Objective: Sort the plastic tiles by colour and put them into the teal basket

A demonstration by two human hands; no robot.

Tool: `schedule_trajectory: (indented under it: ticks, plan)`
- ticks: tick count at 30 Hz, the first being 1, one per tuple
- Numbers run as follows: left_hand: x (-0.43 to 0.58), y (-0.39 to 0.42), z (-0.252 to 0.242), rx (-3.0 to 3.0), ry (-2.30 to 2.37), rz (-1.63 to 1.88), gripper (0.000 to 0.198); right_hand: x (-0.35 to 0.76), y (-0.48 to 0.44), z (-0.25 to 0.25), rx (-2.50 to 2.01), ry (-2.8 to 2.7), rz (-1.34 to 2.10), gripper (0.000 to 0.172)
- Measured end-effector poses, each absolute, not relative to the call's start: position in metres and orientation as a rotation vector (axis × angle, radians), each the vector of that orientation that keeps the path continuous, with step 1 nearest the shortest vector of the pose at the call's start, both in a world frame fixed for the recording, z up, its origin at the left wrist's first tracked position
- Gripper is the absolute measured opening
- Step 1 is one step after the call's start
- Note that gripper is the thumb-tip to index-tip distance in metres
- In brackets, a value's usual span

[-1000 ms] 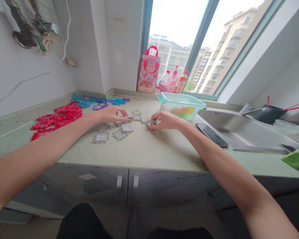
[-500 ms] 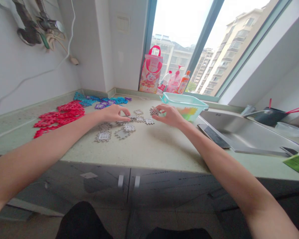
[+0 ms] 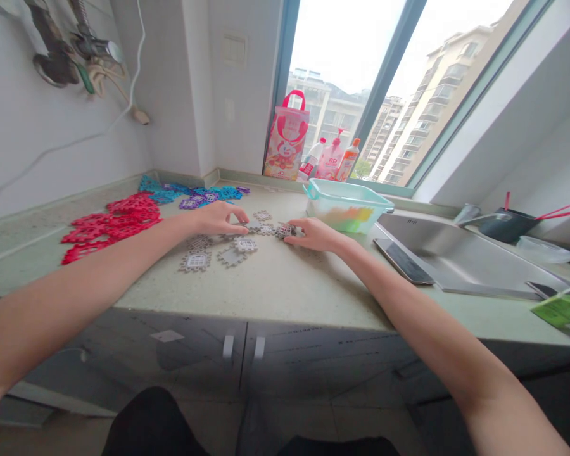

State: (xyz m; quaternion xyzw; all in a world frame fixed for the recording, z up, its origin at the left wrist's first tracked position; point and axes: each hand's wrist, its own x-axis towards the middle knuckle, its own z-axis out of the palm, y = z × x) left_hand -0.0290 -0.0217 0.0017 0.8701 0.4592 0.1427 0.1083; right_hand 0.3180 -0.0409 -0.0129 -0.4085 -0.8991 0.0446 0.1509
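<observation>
A: Where are the hands working on the countertop [image 3: 285,285]?

B: Both are reaching over its middle, well back from the front edge. The right hand [image 3: 316,234] is pinching a grey toothed piece [image 3: 285,232] between thumb and fingers.

A: And the left hand [image 3: 218,218]?

B: It is curving its fingers, thumb and forefinger standing apart, among other grey pieces [image 3: 246,244]; whether it is gripping one, I cannot tell.

A: What is bounding their movement?

B: On the left, red pieces [image 3: 123,218] are lying in a heap; blue and purple pieces [image 3: 209,195] are lying along the back edge. A turquoise tub [image 3: 323,215] is standing near that edge, just beyond the right hand, and a phone [image 3: 402,260] is lying by the left rim of the sink [image 3: 456,253].

A: Where is open room lying?

B: A bare strip is running between the grey pieces and the front edge, and is reaching rightward towards the phone.
</observation>
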Motion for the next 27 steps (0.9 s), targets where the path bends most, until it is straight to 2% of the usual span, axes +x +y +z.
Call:
schedule_trajectory:
  ticks: [11, 18, 22, 27]
  plan:
    - [-0.03, -0.021, 0.0, 2.566, 1.312, 0.427, 0.067, 0.318, -0.039, -0.015, -0.999, -2.53, 0.264, 0.033]
    - [-0.028, -0.023, 0.003, 2.581, 1.301, 0.41, 0.067, 0.319, -0.036, -0.018, -1.04, -2.422, 0.194, 0.025]
    - [-0.027, -0.025, 0.005, 2.587, 1.314, 0.399, 0.067, 0.319, -0.037, -0.015, -1.039, -2.387, 0.131, 0.013]
    - [-0.026, -0.026, 0.005, 2.588, 1.321, 0.39, 0.067, 0.317, -0.043, -0.007, -1.046, -2.324, -0.053, 0.016]
